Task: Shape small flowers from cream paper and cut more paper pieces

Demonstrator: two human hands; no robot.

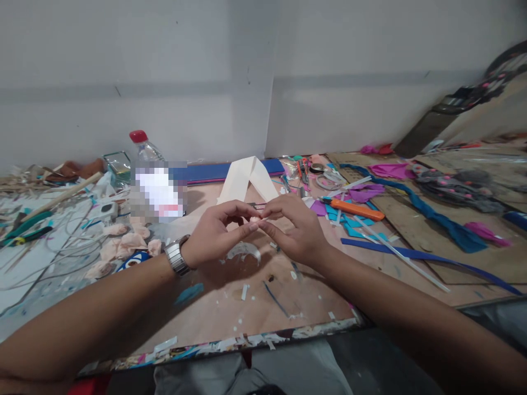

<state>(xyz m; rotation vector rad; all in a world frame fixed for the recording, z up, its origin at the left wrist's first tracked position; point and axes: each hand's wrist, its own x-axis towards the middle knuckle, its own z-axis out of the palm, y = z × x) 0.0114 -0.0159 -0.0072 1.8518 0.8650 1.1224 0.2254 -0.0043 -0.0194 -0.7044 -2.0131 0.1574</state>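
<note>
Above the middle of the worktable (pixel 230 307), my left hand (pixel 222 227) and my right hand (pixel 294 227) meet fingertip to fingertip. Between them they pinch a small pale pink piece (pixel 255 220), whose shape is mostly hidden by the fingers. A metal watch is on my left wrist. Just behind the hands, a folded cream strip (pixel 249 175) lies in an upside-down V. A whitish smear marks the tabletop under my hands.
A red-capped bottle (pixel 142 140), crumpled pink pieces (pixel 127 246) and green-handled pliers (pixel 28 230) are at the left. Rightward lie an orange cutter (pixel 356 208), a blue strip (pixel 411 252) and coloured scraps. A dark blue box (pixel 201 173) lies near the wall.
</note>
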